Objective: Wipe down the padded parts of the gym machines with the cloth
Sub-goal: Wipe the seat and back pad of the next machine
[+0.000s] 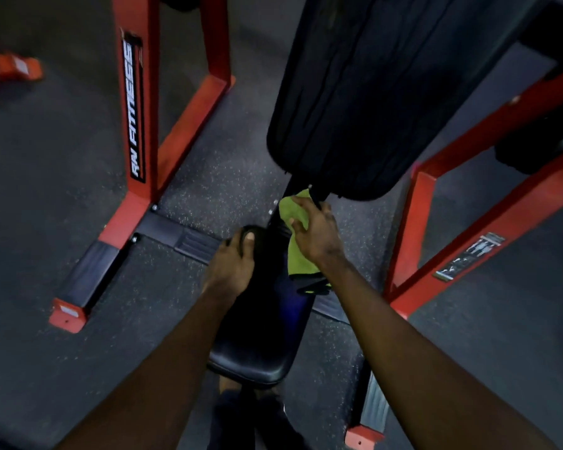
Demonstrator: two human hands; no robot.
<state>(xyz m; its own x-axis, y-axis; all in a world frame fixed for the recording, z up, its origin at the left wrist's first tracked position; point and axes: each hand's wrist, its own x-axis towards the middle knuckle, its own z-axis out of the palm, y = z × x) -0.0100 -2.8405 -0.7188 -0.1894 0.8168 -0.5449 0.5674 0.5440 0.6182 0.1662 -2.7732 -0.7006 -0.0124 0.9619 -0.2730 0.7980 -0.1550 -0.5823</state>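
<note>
Rubber floor (62,190), dark and speckled, fills the frame beneath a red frame (137,125) whose posts stand at left and right. Slanting down from the upper right, the black back pad (371,92) ends just above centre. The seat pad (257,352) runs from there to the lower middle. The left grip (231,267) is curled round the seat pad's narrow upper end with the thumb on top, probably to steady the body while leaning in. The right grip (316,232), at centre, has thumb and forefinger closed on the green cloth (299,258), working it into the gap below the back pad, with the rest trailing under the wrist.
</note>
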